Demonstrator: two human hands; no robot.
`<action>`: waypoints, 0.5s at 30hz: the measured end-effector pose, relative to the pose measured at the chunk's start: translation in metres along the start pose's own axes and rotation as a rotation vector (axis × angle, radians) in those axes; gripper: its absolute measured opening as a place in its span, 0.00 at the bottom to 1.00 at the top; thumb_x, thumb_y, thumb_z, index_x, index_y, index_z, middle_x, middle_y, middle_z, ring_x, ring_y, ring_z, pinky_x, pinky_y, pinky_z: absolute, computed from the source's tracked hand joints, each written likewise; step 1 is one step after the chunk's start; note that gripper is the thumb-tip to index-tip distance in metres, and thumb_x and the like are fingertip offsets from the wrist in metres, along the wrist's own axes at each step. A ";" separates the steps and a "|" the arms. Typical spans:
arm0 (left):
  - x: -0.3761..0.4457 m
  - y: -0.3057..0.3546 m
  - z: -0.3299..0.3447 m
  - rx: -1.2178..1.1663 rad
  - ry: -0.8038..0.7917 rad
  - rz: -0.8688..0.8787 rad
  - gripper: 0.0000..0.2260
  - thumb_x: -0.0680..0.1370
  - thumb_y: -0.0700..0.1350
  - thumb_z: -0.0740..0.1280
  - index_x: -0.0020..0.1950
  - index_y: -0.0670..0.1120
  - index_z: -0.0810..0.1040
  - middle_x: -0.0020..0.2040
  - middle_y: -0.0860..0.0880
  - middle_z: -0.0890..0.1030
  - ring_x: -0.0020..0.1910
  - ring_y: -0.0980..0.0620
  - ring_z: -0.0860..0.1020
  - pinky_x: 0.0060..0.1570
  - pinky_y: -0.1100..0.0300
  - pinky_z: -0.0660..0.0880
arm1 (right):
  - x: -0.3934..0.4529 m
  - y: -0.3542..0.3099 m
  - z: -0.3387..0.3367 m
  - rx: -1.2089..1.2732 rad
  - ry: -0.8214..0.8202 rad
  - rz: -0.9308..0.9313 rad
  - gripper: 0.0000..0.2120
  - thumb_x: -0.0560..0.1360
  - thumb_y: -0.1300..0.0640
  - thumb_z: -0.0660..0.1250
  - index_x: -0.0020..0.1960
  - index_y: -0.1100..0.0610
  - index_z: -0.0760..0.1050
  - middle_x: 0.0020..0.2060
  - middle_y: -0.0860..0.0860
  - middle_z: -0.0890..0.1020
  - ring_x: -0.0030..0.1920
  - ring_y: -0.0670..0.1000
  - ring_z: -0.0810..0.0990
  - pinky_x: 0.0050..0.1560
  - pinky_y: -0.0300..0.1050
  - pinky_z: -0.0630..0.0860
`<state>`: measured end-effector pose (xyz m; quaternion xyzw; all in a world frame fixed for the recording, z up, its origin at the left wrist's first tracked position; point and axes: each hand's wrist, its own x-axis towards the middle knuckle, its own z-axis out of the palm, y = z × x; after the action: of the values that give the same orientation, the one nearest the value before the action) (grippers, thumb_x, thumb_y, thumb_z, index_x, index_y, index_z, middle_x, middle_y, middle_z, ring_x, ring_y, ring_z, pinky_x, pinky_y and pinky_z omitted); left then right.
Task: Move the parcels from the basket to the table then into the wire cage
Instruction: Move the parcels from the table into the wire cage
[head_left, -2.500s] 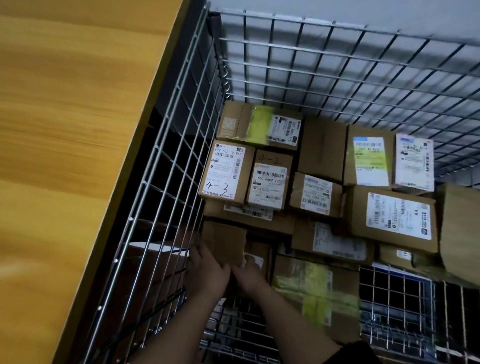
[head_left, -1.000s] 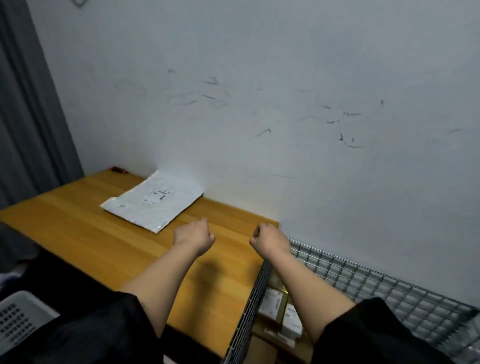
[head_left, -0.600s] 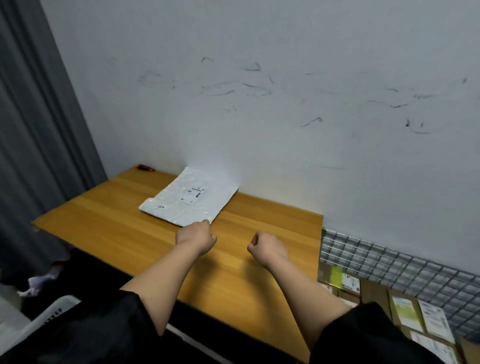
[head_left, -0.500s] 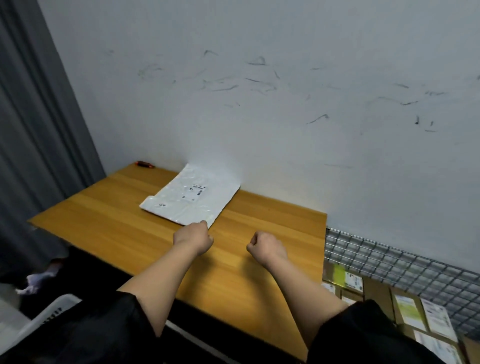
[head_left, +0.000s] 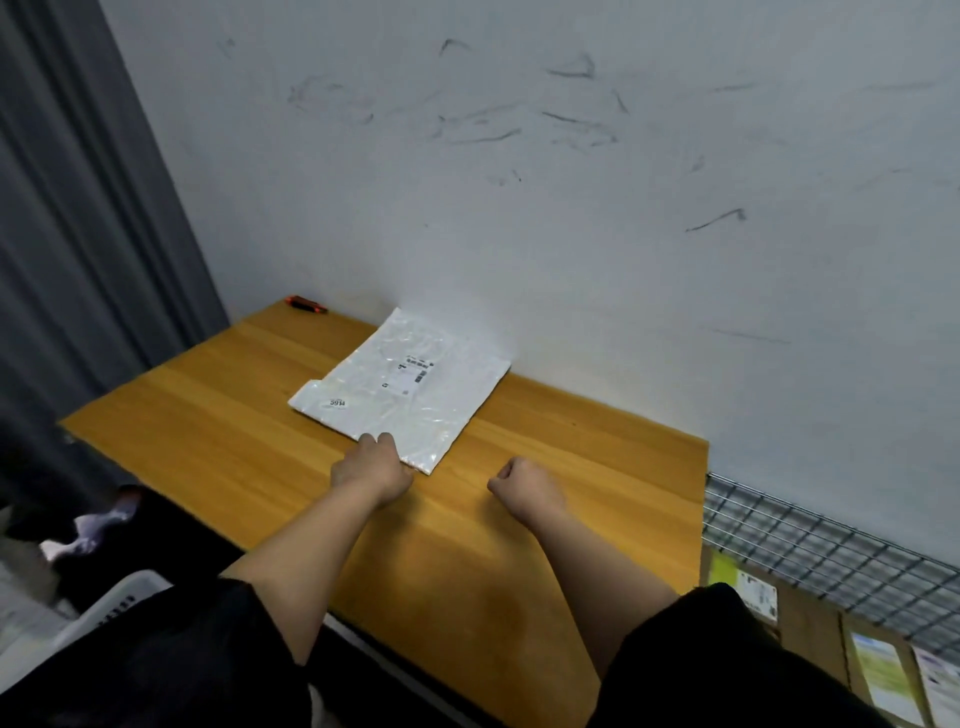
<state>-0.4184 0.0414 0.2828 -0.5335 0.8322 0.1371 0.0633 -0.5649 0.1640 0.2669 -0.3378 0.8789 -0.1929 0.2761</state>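
Black fabric nearest, sleeves on both forearms, short of the table's (head_left: 519, 597) front edge. Below and left of the table, a corner of the white basket (head_left: 111, 605), pale and perforated; contents out of view. Over the table's middle, left hand (head_left: 371, 470) reached forward with fingers curled onto the near edge of the white parcel (head_left: 402, 387), seemingly pinching it there: probably the start of a lift or a drag, since so flat and slippery a mailer offered purchase only at an edge. Beside it, above bare wood toward the table's right half, right hand (head_left: 524, 488) clenched into a fist, gripping nothing and clear of the parcel, likely kept ready to take the opposite side. Lay flat on the table's far half, that parcel, label up, far corner close to the wall (head_left: 571, 208); judged as set down midway in the task, out of the basket and not yet caged. Off the table's right end and lower, the wire cage (head_left: 810, 540), with labelled cardboard boxes (head_left: 800, 623) already stacked inside, close enough for a short carry. At the table's far left corner, a small orange-and-black object (head_left: 307, 305), too small to identify. Beyond the table's left end, a grey curtain (head_left: 78, 234).
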 end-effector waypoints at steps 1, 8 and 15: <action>0.009 -0.003 0.000 -0.013 -0.009 -0.004 0.24 0.79 0.54 0.60 0.72 0.46 0.63 0.69 0.44 0.67 0.67 0.43 0.69 0.61 0.50 0.71 | 0.007 -0.004 0.003 0.007 -0.011 0.004 0.12 0.78 0.53 0.61 0.58 0.57 0.75 0.54 0.54 0.80 0.54 0.56 0.78 0.49 0.46 0.73; 0.109 -0.040 0.003 -0.062 -0.072 -0.043 0.26 0.78 0.55 0.60 0.74 0.47 0.60 0.72 0.43 0.63 0.69 0.42 0.65 0.63 0.50 0.68 | 0.087 -0.042 0.035 0.097 -0.057 0.072 0.15 0.77 0.51 0.62 0.62 0.56 0.71 0.58 0.54 0.78 0.57 0.56 0.77 0.49 0.46 0.71; 0.243 -0.081 0.021 0.025 -0.109 -0.084 0.32 0.79 0.58 0.60 0.78 0.49 0.51 0.77 0.42 0.52 0.75 0.42 0.54 0.69 0.48 0.61 | 0.185 -0.085 0.090 0.422 -0.082 0.268 0.28 0.78 0.54 0.65 0.73 0.61 0.59 0.67 0.58 0.72 0.60 0.57 0.75 0.49 0.44 0.73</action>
<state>-0.4485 -0.1957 0.1888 -0.5589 0.8061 0.1527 0.1207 -0.5830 -0.0387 0.1758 -0.1606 0.8443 -0.3198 0.3989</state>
